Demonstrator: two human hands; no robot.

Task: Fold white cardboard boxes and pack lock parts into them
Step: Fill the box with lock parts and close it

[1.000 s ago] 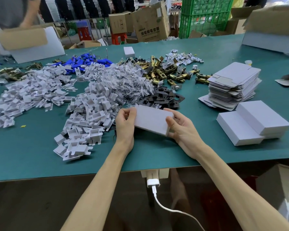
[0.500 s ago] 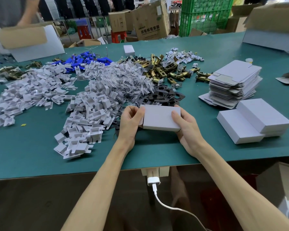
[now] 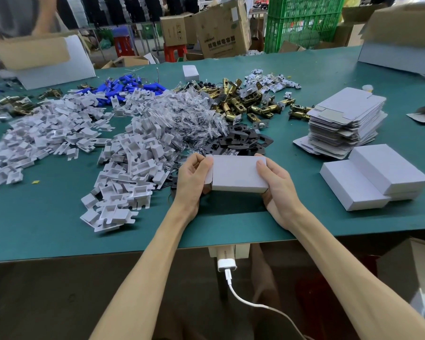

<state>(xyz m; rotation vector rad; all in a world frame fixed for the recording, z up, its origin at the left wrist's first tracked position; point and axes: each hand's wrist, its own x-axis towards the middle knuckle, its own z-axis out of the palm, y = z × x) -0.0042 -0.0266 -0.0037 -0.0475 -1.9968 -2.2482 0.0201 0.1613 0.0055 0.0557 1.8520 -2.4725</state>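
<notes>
A folded white cardboard box [image 3: 237,173] lies level between my hands, just above the green table [image 3: 47,222]. My left hand [image 3: 190,179] grips its left end, where a side flap stands slightly out. My right hand [image 3: 276,186] holds the right end, thumb on top. Behind the box lie black plates [image 3: 245,141], brass latch parts [image 3: 245,106], bagged screws [image 3: 194,114] and white cardboard inserts [image 3: 130,165].
A stack of flat box blanks [image 3: 346,121] and three closed white boxes [image 3: 375,175] sit at the right. Blue parts [image 3: 130,87] lie at the back left. Another person with an open carton [image 3: 35,52] stands at the far left. A charger with a white cable [image 3: 227,266] hangs under the table edge.
The box has turned from tilted to level and moved slightly to the right between my hands. My left fingers have shifted onto its left end flap.
</notes>
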